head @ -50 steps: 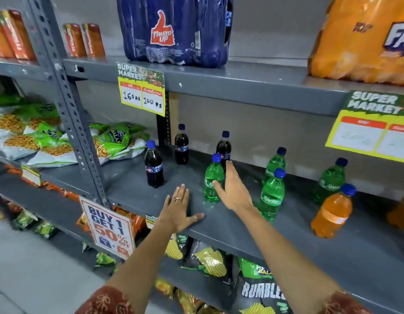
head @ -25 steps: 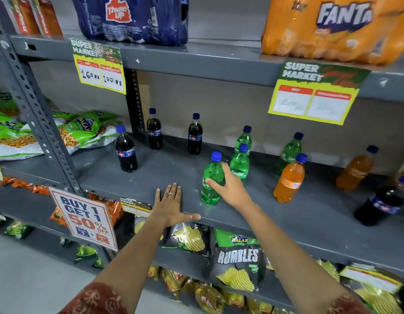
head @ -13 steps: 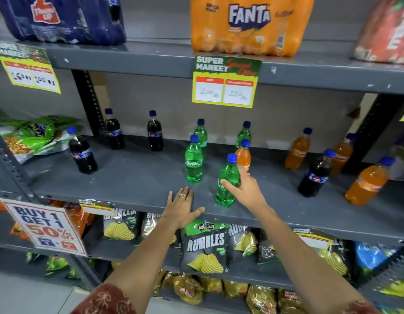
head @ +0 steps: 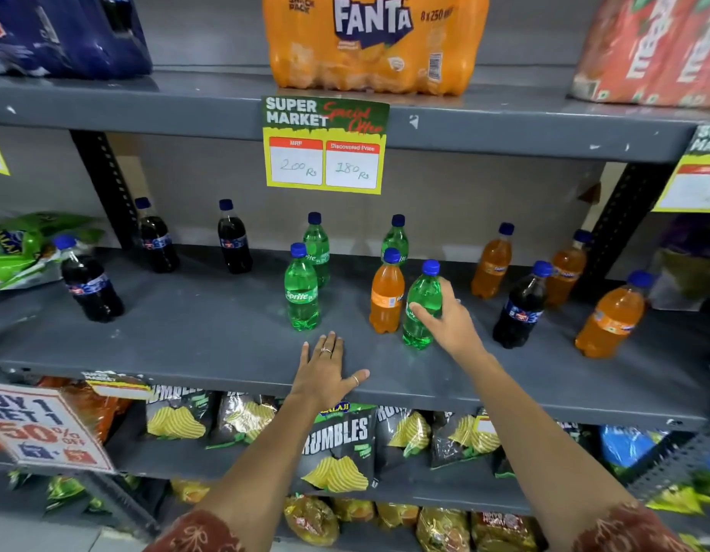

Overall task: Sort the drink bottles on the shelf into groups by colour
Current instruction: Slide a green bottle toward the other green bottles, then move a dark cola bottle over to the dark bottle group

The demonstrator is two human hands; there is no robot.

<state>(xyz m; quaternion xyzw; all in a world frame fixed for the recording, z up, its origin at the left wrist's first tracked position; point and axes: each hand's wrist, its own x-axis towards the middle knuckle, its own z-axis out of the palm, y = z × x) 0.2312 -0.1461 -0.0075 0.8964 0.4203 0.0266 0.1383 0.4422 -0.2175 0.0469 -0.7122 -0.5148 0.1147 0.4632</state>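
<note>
My right hand grips a green Sprite bottle standing on the grey shelf, right beside an orange bottle. My left hand lies flat and open on the shelf's front edge. Three more green bottles stand nearby: one in front and two behind. Three dark cola bottles stand at the left, a fourth at the right among orange bottles.
A Fanta multipack and a blue multipack sit on the shelf above, with a price tag hanging from its edge. Black uprights flank the bay. Green snack bags lie at left; chip bags fill the shelf below.
My view has swung right along the shelf. My right hand has carried the green bottle rightward, from near the cola bottles to beside the orange bottle. My left hand slid right along the shelf's front edge.
</note>
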